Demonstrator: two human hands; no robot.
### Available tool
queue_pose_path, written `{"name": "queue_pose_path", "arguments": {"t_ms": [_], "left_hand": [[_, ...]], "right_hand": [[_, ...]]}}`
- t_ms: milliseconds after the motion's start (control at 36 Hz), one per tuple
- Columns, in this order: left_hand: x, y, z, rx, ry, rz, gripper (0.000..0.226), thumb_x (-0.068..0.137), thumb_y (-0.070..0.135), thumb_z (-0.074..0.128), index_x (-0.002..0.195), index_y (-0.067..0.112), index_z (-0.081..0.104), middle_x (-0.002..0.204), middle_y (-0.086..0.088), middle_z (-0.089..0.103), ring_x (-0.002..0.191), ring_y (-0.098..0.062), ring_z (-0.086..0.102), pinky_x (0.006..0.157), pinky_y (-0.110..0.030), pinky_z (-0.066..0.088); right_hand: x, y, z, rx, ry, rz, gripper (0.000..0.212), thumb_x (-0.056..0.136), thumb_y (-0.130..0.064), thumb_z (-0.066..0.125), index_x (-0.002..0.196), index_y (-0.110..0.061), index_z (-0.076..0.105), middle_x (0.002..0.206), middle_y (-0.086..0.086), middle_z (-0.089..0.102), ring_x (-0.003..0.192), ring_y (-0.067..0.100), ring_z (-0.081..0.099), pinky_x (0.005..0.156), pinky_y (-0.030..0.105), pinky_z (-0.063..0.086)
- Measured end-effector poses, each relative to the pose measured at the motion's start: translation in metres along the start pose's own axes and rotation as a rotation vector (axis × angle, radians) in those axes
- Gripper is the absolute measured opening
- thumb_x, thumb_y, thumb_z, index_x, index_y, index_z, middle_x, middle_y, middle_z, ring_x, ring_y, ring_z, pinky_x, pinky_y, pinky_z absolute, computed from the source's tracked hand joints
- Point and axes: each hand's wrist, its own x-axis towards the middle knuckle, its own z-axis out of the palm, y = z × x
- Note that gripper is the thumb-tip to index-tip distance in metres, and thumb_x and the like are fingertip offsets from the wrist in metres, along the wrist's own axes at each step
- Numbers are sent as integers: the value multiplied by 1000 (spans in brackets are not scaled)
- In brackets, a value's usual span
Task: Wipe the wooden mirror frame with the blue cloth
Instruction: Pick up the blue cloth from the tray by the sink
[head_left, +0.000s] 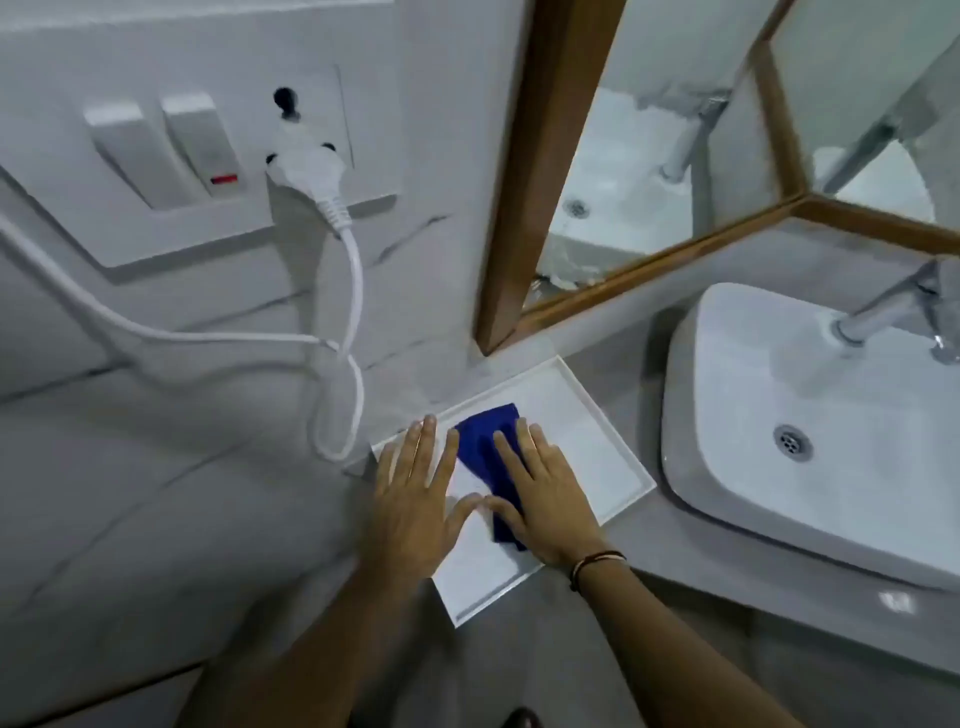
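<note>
Blue cloth (485, 447) half under right hand (545, 493)

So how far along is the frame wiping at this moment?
Nothing looks done: the wooden mirror frame is untouched, with no hand near it. In hand: the blue cloth lies in the white tray, the right hand flat on it, the left hand flat beside it, neither gripping. Left: picking up the cloth and wiping the whole frame.
</note>
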Motion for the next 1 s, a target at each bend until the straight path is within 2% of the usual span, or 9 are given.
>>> {"name": "queue_pose_path", "arguments": {"t_ms": [56,306,444,556,639,750,806,889,1000], "left_hand": [[1,-7,23,-25,8,-22,99,105,77,17,174,13,44,182,-18,35,167,-39,38,133,-58,33],[10,-21,81,108,-48,0,101,101,80,-7,181,21,9,188,-14,2,175,-36,6,141,-60,14],[15,-20,78,114,-27,3,101,95,78,-19,178,22,-11,187,-12,-16,175,-33,-9,143,-57,2],[13,-17,53,123,40,-7,96,103,76,-3,179,18,7,188,-15,7,175,-35,15,139,-56,14],[14,-12,26,140,101,-22,96,104,74,2,180,17,14,188,-16,13,173,-35,21,136,-53,13],[16,6,-36,122,102,7,95,102,78,-7,177,22,-15,187,-11,-17,175,-31,-4,138,-49,-4],[13,20,-76,113,195,38,94,106,76,8,181,19,6,188,-13,0,174,-31,12,143,-48,7],[10,41,-131,129,393,124,89,102,69,64,166,8,55,176,-17,45,157,-34,53,130,-49,45],[10,69,-217,168,630,127,76,109,55,43,161,2,59,172,-20,49,155,-37,55,124,-52,36]], "right_hand": [[12,2,13,-21,-14,-7,82,107,-76,22,174,-36,-5,182,1,-18,171,32,-8,131,43,-5],[36,7,49,-18,42,-24,76,112,-66,25,174,-34,-4,180,-2,-20,164,27,-24,132,46,-13],[33,-1,37,21,42,26,79,112,-30,61,175,-27,15,184,-1,7,170,35,0,134,48,4],[27,-10,19,139,74,92,73,109,-22,66,172,-26,30,180,2,27,167,32,23,132,43,26],[16,-20,-7,302,94,207,55,115,-33,51,168,-30,36,173,1,40,158,28,43,129,42,38],[-5,-37,-64,481,169,296,51,114,-59,39,160,-38,45,162,-3,54,141,23,59,122,40,48],[-22,-39,-92,463,256,259,57,113,-54,47,167,-37,39,172,-6,42,150,16,48,124,27,36],[-46,-40,-135,251,415,151,95,96,-3,80,170,-34,29,179,0,27,161,21,38,130,31,30],[-59,-31,-200,233,703,177,101,50,28,94,142,-4,71,148,20,67,125,44,73,99,51,62]]}}
